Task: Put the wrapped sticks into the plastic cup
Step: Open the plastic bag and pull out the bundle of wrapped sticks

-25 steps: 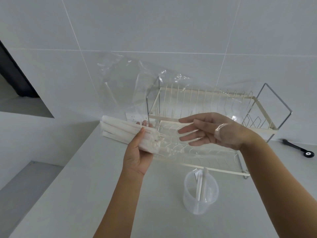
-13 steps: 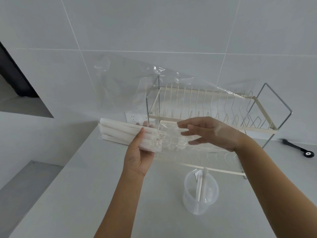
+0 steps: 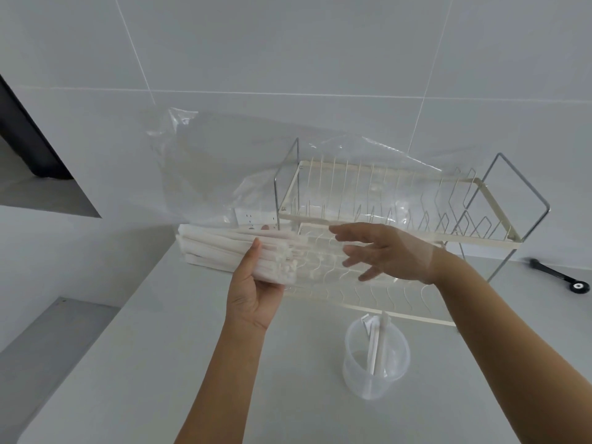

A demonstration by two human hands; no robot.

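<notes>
My left hand (image 3: 253, 293) grips a bundle of white wrapped sticks (image 3: 224, 251) through a large clear plastic bag (image 3: 224, 161), held up above the counter. My right hand (image 3: 384, 254) is inside the bag's open end, fingers spread and pointing left, close to the stick ends without holding any. A translucent plastic cup (image 3: 374, 363) stands on the counter below my right forearm, with two wrapped sticks (image 3: 378, 341) upright in it.
A cream and metal dish rack (image 3: 416, 238) stands on the counter against the tiled wall behind my hands. A black tool (image 3: 557, 277) lies at the far right. The grey counter (image 3: 144, 363) ends in an edge at the left.
My right hand has pushed further left into the bag toward the stick ends and its fingers have spread. The bag has shifted slightly. My left hand holds steady.
</notes>
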